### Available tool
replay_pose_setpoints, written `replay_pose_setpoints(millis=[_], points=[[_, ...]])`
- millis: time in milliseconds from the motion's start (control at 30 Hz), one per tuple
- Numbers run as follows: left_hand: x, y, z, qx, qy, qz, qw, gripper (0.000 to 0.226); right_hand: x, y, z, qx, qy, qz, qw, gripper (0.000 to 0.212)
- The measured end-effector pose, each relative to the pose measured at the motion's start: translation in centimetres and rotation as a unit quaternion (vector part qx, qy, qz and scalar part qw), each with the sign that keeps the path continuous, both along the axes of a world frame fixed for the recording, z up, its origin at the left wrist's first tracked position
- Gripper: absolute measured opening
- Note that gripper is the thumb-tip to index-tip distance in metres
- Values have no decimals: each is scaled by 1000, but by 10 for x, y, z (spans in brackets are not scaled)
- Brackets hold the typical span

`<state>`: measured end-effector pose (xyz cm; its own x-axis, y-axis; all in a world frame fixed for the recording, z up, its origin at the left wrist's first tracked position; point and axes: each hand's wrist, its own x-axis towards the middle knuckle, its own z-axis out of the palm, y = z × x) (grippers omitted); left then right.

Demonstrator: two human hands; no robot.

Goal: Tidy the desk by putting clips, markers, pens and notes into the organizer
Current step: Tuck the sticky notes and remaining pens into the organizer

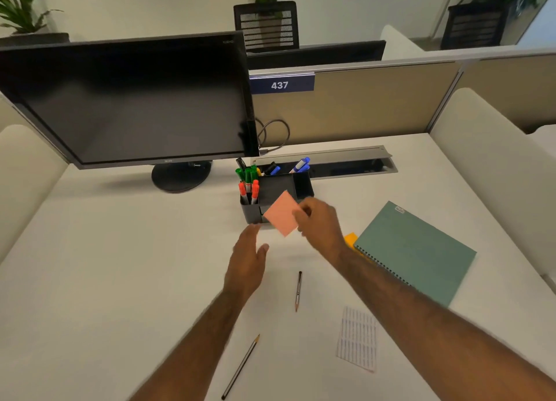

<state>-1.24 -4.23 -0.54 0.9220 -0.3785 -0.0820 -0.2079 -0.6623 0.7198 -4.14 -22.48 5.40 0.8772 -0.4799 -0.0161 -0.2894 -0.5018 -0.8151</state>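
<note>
From my remote seat I see the broad white desk (120, 265) filling the view, with a large black flat-screen monitor (129, 99) standing at its far left, screen dark. To the right lies a teal spiral-bound notebook (418, 250), closed, and a bright orange sticky note (350, 238) peeks out from under its near-left corner. At the far centre of the desk stands the black plastic desk organizer (302, 185), just right of the monitor's base; red-capped and green-capped markers (248, 181) stand upright in its left compartments and blue-capped markers (301, 165) lean out of its far side. My right hand (319, 223) hovers just in front of the organizer, thumb and fingers pinching the right edge of a salmon-pink square sticky-note pad (281, 214), which is tilted like a diamond and lifted off the desk, overlapping the organizer's front wall from my angle. My left hand (245, 262) is spread, fingers loose and holding nothing, just below and to the left of the pad; I cannot tell whether its fingertips touch the organizer. Near right on the desk lies a small white slip of lined paper (357, 339). A dark slim pen (298, 290) lies near the centre between my forearms, and a long dark pencil (240, 367) lies diagonally nearer still, beside my left forearm.
</note>
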Motion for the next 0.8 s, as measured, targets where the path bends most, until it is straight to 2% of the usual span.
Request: replay_pose_setpoints(millis=[100,233,333,500,600,800], points=[[-6,7,-41,155,-14,-61,986,63,18,-28,20,-34,-49,-59,996,11],[-19,26,-76,226,-73,-107,966,72,40,-54,35,-29,-61,-112,991,19],[-20,34,-83,239,-114,-112,958,70,54,-63,35,-27,-46,-123,991,22],[-19,32,-82,243,-116,-111,957,70,81,-67,21,-56,41,-113,991,22],[-18,33,-84,239,-117,-109,958,69,86,-66,10,-41,72,-113,990,26],[-19,29,-77,216,-97,-100,966,66,32,-69,-15,7,61,-117,991,16]])
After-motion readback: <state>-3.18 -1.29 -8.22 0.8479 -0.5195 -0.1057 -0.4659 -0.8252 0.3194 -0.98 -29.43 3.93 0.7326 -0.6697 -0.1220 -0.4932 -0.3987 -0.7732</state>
